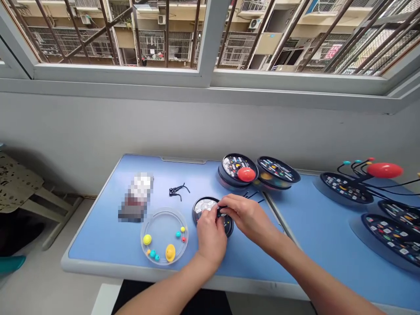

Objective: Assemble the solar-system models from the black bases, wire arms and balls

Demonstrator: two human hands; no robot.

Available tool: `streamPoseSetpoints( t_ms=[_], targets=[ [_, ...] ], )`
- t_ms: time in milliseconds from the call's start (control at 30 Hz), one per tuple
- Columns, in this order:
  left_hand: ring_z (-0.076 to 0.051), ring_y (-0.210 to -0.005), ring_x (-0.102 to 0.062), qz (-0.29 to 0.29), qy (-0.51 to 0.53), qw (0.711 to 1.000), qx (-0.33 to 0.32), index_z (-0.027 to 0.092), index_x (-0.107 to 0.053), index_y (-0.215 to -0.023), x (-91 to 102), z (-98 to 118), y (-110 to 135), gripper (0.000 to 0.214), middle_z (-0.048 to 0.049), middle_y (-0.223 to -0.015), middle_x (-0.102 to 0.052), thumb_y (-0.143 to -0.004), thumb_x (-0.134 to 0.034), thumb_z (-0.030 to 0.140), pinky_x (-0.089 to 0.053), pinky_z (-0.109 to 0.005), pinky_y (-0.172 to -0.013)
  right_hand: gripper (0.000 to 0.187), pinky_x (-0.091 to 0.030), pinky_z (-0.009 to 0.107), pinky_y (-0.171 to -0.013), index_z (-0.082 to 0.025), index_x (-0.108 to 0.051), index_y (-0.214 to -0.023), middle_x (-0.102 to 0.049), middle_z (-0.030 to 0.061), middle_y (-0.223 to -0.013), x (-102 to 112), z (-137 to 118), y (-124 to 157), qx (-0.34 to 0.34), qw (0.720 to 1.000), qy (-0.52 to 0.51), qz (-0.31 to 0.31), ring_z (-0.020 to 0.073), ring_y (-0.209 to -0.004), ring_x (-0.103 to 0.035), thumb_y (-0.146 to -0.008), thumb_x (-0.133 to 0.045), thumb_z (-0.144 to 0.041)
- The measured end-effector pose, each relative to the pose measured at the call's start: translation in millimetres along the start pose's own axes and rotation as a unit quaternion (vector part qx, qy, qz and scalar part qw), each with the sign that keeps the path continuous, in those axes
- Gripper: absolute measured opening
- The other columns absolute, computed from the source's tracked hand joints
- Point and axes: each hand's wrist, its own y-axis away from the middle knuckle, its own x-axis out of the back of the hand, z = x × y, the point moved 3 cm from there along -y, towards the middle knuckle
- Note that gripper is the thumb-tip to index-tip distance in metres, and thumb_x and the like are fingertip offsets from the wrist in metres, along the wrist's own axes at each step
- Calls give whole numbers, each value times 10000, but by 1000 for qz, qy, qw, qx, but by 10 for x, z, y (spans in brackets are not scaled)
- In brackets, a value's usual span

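Note:
My left hand (211,234) and my right hand (246,215) meet over a round black-rimmed base (201,204) with a printed face. The fingers of both are closed on a small black part above the base's middle; its shape is mostly hidden by the fingertips. Thin black rods (252,195) stick out behind my right hand. To the left, a clear round tray (146,253) holds several coloured balls, among them a yellow ball (147,239) and an orange-yellow ringed piece (170,253). A small black piece with curved arms (179,190) lies beyond the tray.
A closed round case with a red ball (246,174) on top stands at the back, beside another round case (278,169). On the right are an assembled model with a red ball (384,170) and more black discs (392,234). A seam (278,214) divides the blue table (108,245).

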Motion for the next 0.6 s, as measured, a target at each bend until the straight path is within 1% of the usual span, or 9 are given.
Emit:
streamPoseSetpoints(
  t_ms=[100,267,433,600],
  targets=[
    [-192,-767,-583,-1,-9,1000,-24,179,-650,-987,-20,-25,-76,269,-65,-824,-649,-846,-431,111,-444,-306,-713,243,-399,232,-546,-197,-571,-680,-593,26,-660,11,12,-14,2,1000,7,-2,151,-614,-562,-809,-407,-72],
    [-173,-675,-542,-9,-48,997,-56,149,-654,-840,-50,-89,-120,262,-53,-722,-601,-882,-396,144,-405,-280,-625,254,-356,222,-510,-190,-532,-624,-543,12,-605,33,14,-52,21,1000,21,-9,137,-552,-510,-787,-409,-38],
    [-149,-661,-514,-6,-33,997,-65,179,-628,-784,-68,-116,-130,254,-18,-685,-569,-883,-397,143,-383,-261,-626,275,-331,227,-491,-192,-529,-606,-544,20,-595,24,34,-83,39,998,34,-28,138,-538,-489,-784,-388,-35],
    [-146,-645,-503,-6,-27,997,-67,177,-624,-783,-66,-124,-135,264,-15,-666,-556,-883,-383,135,-372,-260,-612,276,-332,234,-495,-201,-552,-620,-562,23,-589,18,40,-104,40,998,23,-38,145,-545,-500,-791,-384,-65]
  ],
)
